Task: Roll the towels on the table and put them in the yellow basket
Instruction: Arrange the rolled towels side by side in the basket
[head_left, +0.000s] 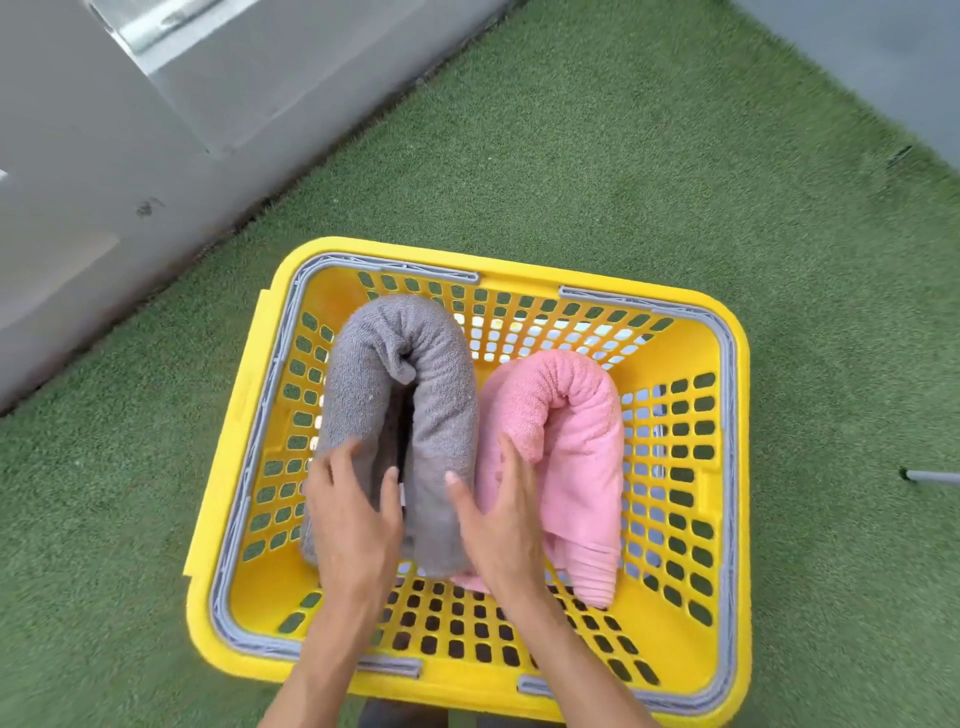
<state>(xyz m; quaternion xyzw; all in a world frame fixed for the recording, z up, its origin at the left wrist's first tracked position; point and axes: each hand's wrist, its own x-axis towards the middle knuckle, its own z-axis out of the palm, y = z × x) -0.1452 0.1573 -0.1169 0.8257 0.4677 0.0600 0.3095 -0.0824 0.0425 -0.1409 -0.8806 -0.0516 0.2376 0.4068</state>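
The yellow basket (691, 525) stands on green artificial turf, seen from above. Inside it a rolled grey towel (441, 395) is bent into an arch on the left, and a rolled pink towel (582, 431) is bent the same way on the right. My left hand (353, 519) lies on the near left leg of the grey towel, fingers apart, thumb in the gap between the two legs. My right hand (498, 525) is pushed between the grey and pink towels, fingers straight, pressed against the grey towel's right leg. Neither hand closes around a towel.
Green turf (623, 156) surrounds the basket. A grey wall base (130, 171) runs diagonally at the upper left. A thin grey rod (930, 475) pokes in at the right edge. The table is out of view.
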